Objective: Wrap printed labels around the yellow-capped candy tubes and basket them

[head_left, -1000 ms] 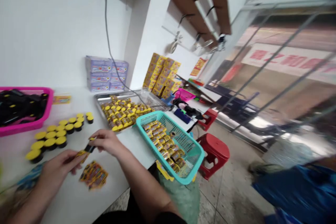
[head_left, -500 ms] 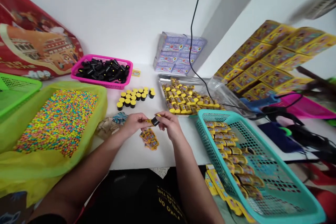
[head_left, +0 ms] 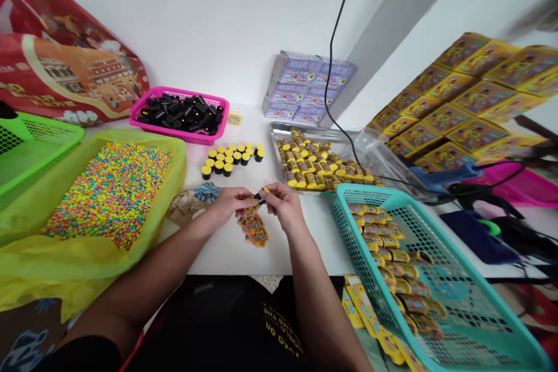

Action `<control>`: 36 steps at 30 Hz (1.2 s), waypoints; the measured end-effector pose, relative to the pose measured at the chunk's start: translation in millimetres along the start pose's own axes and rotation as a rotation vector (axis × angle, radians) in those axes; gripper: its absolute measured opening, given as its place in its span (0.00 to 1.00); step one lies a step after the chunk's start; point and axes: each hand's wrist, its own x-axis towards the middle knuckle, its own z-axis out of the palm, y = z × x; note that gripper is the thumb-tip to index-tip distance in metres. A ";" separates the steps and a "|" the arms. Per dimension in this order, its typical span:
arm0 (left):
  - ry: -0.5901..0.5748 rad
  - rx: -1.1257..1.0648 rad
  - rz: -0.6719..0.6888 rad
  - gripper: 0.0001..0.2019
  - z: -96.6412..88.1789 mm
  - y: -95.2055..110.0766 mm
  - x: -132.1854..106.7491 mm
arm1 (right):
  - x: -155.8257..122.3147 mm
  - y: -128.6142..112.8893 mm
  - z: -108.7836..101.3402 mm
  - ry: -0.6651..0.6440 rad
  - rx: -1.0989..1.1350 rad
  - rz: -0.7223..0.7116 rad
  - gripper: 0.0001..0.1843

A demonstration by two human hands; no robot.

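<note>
Both my hands meet over the white table [head_left: 218,250]. My left hand [head_left: 231,204] and my right hand [head_left: 282,206] pinch a small black tube with a yellow cap [head_left: 260,195] between them, fingers closed on it and on a yellow label at its side. Just below the hands lies a small pile of yellow printed labels [head_left: 254,229]. A cluster of upright black tubes with yellow caps [head_left: 231,158] stands behind the hands. A teal basket [head_left: 440,279] of labelled tubes sits to my right.
A yellow tub of coloured candy beads [head_left: 108,197] and a green basket [head_left: 30,145] lie left. A pink basket of black tubes [head_left: 181,116], a metal tray of labelled tubes [head_left: 322,165], purple boxes [head_left: 305,87], stacked yellow boxes [head_left: 471,99] and a hanging cable [head_left: 335,70] stand behind.
My view swung from the room at the right back down to the table. Both hands stayed together on the small tube, turning it slightly above the label pile.
</note>
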 end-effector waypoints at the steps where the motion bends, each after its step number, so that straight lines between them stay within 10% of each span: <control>1: 0.006 -0.008 0.000 0.19 0.5 -0.6 -0.2 | -0.1 0.3 0.2 0.006 -0.011 0.004 0.18; 22: 0.013 -0.493 -0.082 0.17 5.5 -7.3 -1.5 | -3.7 19.5 5.0 -0.105 -0.047 0.004 0.17; 36: -0.035 -0.656 -0.099 0.13 1.9 -14.4 2.4 | -11.4 21.2 8.4 -0.061 -0.295 -0.358 0.17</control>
